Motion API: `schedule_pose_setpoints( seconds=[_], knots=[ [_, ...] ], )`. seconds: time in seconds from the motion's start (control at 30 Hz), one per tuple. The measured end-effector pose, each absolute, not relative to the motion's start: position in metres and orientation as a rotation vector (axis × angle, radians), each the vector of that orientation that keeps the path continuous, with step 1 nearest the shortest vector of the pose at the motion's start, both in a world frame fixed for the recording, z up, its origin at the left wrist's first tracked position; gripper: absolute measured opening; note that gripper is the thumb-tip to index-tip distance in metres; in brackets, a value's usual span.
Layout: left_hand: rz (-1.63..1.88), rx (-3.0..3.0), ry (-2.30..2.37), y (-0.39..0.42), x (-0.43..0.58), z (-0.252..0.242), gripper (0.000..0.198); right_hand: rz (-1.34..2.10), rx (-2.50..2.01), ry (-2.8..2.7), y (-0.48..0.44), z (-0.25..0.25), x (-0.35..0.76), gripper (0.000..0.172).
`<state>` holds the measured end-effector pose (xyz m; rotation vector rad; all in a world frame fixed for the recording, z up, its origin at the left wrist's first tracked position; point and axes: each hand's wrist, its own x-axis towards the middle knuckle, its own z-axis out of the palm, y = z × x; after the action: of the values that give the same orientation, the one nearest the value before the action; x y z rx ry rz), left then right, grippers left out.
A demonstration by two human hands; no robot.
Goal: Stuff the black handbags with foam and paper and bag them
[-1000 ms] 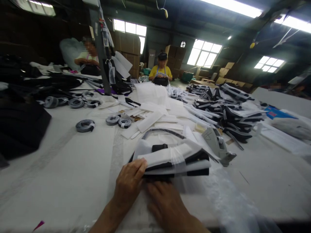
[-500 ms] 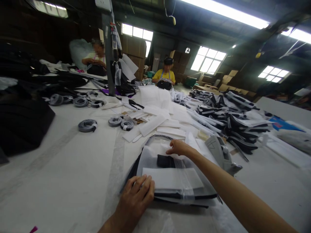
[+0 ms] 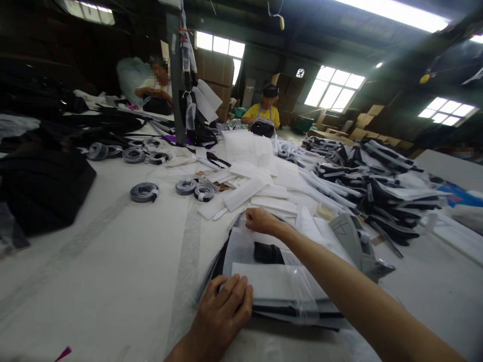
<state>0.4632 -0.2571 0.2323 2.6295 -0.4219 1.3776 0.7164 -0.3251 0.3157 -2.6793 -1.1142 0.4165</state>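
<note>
Black-and-white bundle [image 3: 237,246]: on the counter [image 3: 132,281], before the person; clear tape [image 3: 304,291] across its near part.
Handling: probably light, soft and floppy, the tape slick; best held by the taped near edge.
Left hand [image 3: 226,306]: fingers bent over the near-left corner; pinch cannot be told.
Right hand [image 3: 260,220]: curled narrow at the far rim; grip unclear.
Green bin [image 3: 303,125]: background; contents not discernible.

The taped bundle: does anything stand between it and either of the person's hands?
Nothing visible does. The left hand rests on the taped bundle, at its near left; the right hand is curled at its far edge, its grip unclear. The grey tool is to the right, not between.
</note>
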Motion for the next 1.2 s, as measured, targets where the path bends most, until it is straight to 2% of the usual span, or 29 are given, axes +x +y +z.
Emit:
schedule_pose_setpoints(
  seconds=[0.3,0.5,0.57,0.7,0.8,0.93,1.0,1.03,1.13,1.2],
  knots=[
    [1.327,2.612,-0.416,-0.258,0.463,0.229,0.028,0.445,-2.44,-0.806,-0.377,0.325,0.735,0.025],
    [1.311,2.637,-0.423,-0.258,0.462,0.234,0.029,0.477,-1.908,-0.792,-0.393,0.34,0.698,0.033],
    [1.307,2.654,-0.415,-0.258,0.461,0.236,0.028,0.382,-1.902,-0.861,-0.399,0.346,0.675,0.031],
    [1.29,2.684,-0.414,-0.258,0.46,0.238,0.028,0.24,-2.027,-1.151,-0.411,0.349,0.611,0.015],
    [1.285,2.658,-0.428,-0.258,0.46,0.239,0.026,0.475,-1.901,-1.253,-0.423,0.351,0.567,0.013],
    [1.264,2.679,-0.447,-0.257,0.46,0.239,0.027,1.256,-1.571,-1.066,-0.454,0.372,0.546,0.04],
    [1.252,2.693,-0.463,-0.257,0.46,0.239,0.027,1.482,-1.454,-0.939,-0.469,0.384,0.555,0.051],
    [1.249,2.695,-0.469,-0.257,0.46,0.239,0.027,1.408,-1.482,-0.876,-0.474,0.389,0.563,0.051],
    [1.237,2.714,-0.479,-0.257,0.46,0.239,0.025,0.709,-1.784,-0.734,-0.471,0.39,0.591,0.04],
    [1.231,2.726,-0.489,-0.257,0.459,0.24,0.025,0.432,-2.051,-0.778,-0.453,0.379,0.601,0.042]
  ],
)
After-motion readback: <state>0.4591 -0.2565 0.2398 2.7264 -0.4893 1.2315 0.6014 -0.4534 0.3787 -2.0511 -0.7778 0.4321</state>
